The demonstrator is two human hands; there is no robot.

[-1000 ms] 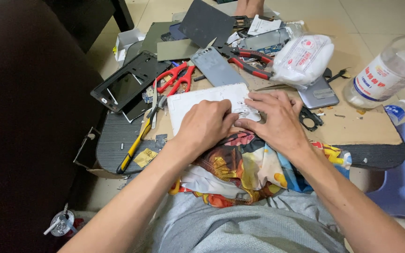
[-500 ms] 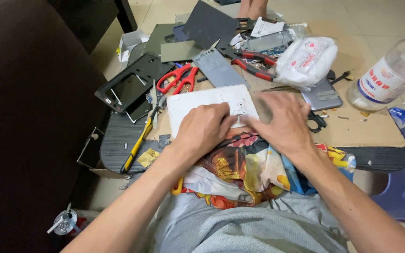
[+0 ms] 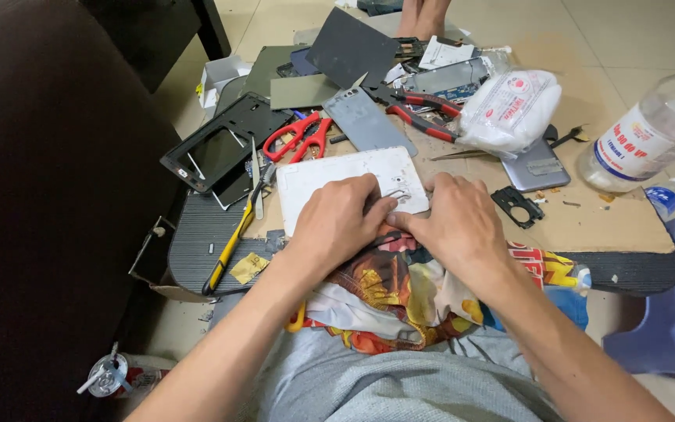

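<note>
1. We see the white back panel [image 3: 349, 184] lying flat on the cardboard sheet [image 3: 587, 223], its near edge at the person's lap; every place below is told from this panel.
2. The left hand [image 3: 337, 223] rests curled on the panel's near edge, fingers bent down onto it, pressing more than gripping.
3. The right hand [image 3: 458, 223] sits at the panel's near right corner, fingers curled; whether they pinch anything we cannot tell.
4. We judge the panel thin, light and stiff but easily cracked or bent, and smooth enough to slip; hold it by the edges.
5. Beyond the panel lie red scissors [image 3: 298, 137] and a grey plate [image 3: 369, 121]; left of it, a yellow-handled tool [image 3: 232, 238].
</note>
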